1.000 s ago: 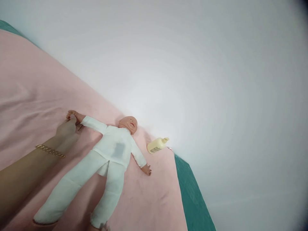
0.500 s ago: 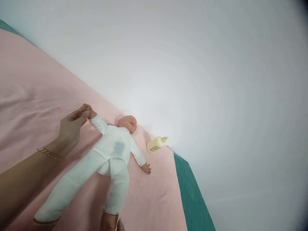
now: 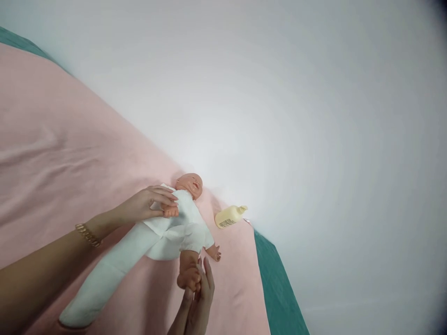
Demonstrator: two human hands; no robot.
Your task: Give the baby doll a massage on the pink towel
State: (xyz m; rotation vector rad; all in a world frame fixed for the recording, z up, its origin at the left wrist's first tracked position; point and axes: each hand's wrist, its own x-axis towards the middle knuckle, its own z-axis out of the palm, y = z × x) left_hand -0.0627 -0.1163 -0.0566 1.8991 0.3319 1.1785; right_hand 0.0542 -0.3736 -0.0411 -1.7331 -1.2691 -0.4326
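Note:
A baby doll [image 3: 190, 209] with a white cloth body lies on its back, its head [image 3: 191, 184] towards the wall. My left hand [image 3: 145, 204], a gold chain bracelet on its wrist, is closed on the doll's arm, which lies folded over the chest with the small doll hand [image 3: 171, 211] showing below my fingers. Lower down, my right hand [image 3: 199, 298] grips the doll's foot [image 3: 189, 274] between thumb and fingers. That leg is bent up towards the belly, while the other leg [image 3: 104, 267] stretches straight to the lower left.
A pale yellow pump bottle [image 3: 230, 217] stands just right of the doll. Under everything lies a pink sheet [image 3: 52, 116], wrinkled on the left. Teal fabric [image 3: 277, 284] shows beyond its edge. A white wall [image 3: 296, 116] rises behind.
My left hand has brought the doll's arm from stretched out at the side across onto its chest. The leg in my right hand has come up, bending towards the belly.

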